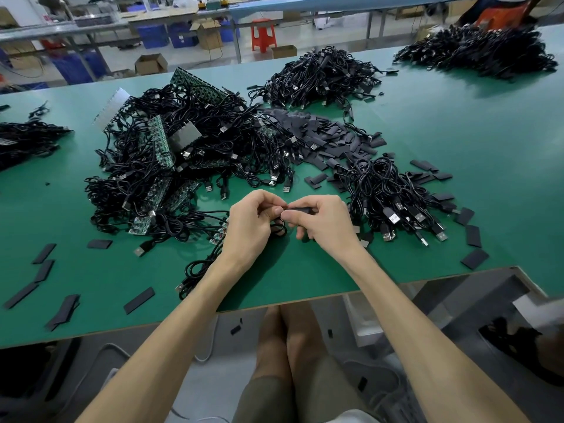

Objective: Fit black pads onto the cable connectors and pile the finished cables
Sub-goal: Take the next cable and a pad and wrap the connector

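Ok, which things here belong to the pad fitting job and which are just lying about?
Job: left hand gripping a thin black cable; right hand pinching a flat black pad; loose heap of black pads; tangled heap of black cables; cable pile by the right hand.
Lying about: red plastic stool; open cardboard box; blue plastic crates.

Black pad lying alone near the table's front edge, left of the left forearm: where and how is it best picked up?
Probably pinch the pad across its narrow width, on the two long edges near the middle, coming from above. It lies flat on the table with bare surface all round, so both long edges are free.
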`<act>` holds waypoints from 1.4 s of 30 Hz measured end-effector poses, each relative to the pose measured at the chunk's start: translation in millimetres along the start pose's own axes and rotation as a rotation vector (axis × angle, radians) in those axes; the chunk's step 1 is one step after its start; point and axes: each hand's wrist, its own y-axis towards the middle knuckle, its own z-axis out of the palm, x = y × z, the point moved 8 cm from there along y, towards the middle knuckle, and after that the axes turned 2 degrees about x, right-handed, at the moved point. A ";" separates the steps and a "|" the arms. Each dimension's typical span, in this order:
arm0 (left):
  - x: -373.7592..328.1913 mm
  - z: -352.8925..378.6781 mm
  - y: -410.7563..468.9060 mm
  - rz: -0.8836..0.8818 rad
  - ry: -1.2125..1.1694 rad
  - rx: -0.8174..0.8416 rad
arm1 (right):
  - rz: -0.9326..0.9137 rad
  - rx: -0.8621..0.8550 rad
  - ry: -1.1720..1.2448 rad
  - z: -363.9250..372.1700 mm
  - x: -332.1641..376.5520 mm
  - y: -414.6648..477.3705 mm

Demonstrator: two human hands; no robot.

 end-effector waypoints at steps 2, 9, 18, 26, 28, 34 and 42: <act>0.6 0.3 -0.3 0.002 0.007 -0.002 | 0.001 0.002 0.000 0.2 -0.2 -0.1; -0.7 1.2 -1.9 0.042 0.036 0.000 | 0.012 0.003 0.013 0.1 -0.9 0.4; 3.8 -4.2 -3.1 0.018 0.010 -0.045 | 0.092 -0.018 0.217 -4.5 -1.5 -0.3; -4.1 -2.1 -4.9 0.063 0.048 -0.031 | 0.074 -0.031 0.271 -5.0 -0.4 -2.9; -8.3 -2.6 -5.8 0.097 0.085 -0.040 | 0.074 -0.029 0.281 -4.6 0.5 -3.3; -15.5 -2.3 -7.5 0.157 0.140 -0.044 | 0.071 -0.035 0.300 -5.0 3.4 -4.3; -21.3 -1.9 -7.0 0.197 0.139 -0.033 | 0.058 -0.063 0.296 -7.0 7.2 -4.3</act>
